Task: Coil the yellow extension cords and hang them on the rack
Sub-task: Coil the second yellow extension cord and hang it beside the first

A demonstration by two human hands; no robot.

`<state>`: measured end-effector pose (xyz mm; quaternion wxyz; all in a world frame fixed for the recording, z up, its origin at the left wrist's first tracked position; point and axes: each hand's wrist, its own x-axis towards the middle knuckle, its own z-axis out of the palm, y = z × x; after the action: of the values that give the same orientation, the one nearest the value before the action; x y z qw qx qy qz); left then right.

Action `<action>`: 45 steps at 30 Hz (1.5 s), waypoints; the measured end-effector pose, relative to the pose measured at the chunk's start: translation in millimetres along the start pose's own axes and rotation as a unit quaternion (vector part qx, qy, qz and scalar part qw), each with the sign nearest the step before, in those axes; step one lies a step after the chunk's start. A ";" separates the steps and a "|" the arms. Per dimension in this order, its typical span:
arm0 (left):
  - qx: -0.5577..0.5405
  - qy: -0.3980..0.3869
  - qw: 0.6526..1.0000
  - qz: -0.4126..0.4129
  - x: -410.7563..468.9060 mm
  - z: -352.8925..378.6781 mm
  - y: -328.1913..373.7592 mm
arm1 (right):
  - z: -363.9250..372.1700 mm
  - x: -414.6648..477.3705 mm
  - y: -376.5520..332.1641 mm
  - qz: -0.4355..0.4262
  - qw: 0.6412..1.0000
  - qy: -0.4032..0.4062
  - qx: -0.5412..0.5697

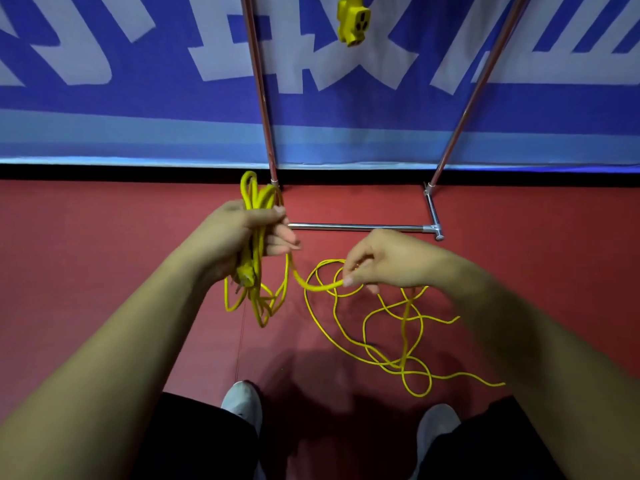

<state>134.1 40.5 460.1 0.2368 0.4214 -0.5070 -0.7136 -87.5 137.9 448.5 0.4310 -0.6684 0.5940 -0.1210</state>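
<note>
My left hand (242, 233) grips a bundle of yellow cord loops (254, 299); loops stick out above the fist and hang below it, with the plug among them. From that bundle a strand runs right to my right hand (384, 261), which pinches the cord (322, 287) between thumb and fingers. The loose remainder of the yellow extension cord (391, 341) lies tangled on the red floor below my right hand. A yellow socket end (352, 20) of another cord hangs from above between the rack's poles.
The chrome rack (360, 227) stands just ahead, with two uprights rising against a blue and white banner wall (138, 109). My two shoes (242, 401) are at the bottom on the red floor.
</note>
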 end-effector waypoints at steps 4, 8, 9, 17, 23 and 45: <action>0.002 -0.127 0.990 -0.065 -9.0 20.0 -9.9 | -1.8 -1.8 -23.2 -0.084 0.975 0.088 0.187; 0.018 -0.161 0.986 -0.041 -10.8 25.5 -2.8 | -10.2 4.9 3.3 -0.082 0.959 0.109 0.250; -0.004 -0.153 0.987 -0.042 -9.0 23.2 -1.1 | -14.7 4.1 18.5 -0.070 0.970 0.083 0.219; -0.015 -0.111 0.992 -0.052 -7.8 11.9 6.0 | -21.5 -7.5 91.0 0.054 0.962 0.116 0.241; 0.006 -0.125 0.986 -0.107 -9.6 13.6 -0.9 | -28.8 -8.5 27.7 -0.032 0.969 0.162 0.182; 0.005 -0.159 0.980 -0.122 -12.0 8.1 5.2 | -37.5 -9.4 52.5 -0.006 0.973 0.163 0.166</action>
<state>133.3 52.0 470.3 0.0626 0.3626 -0.4865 -0.7924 -151.5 134.2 436.5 0.4328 -0.5627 0.6235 -0.3276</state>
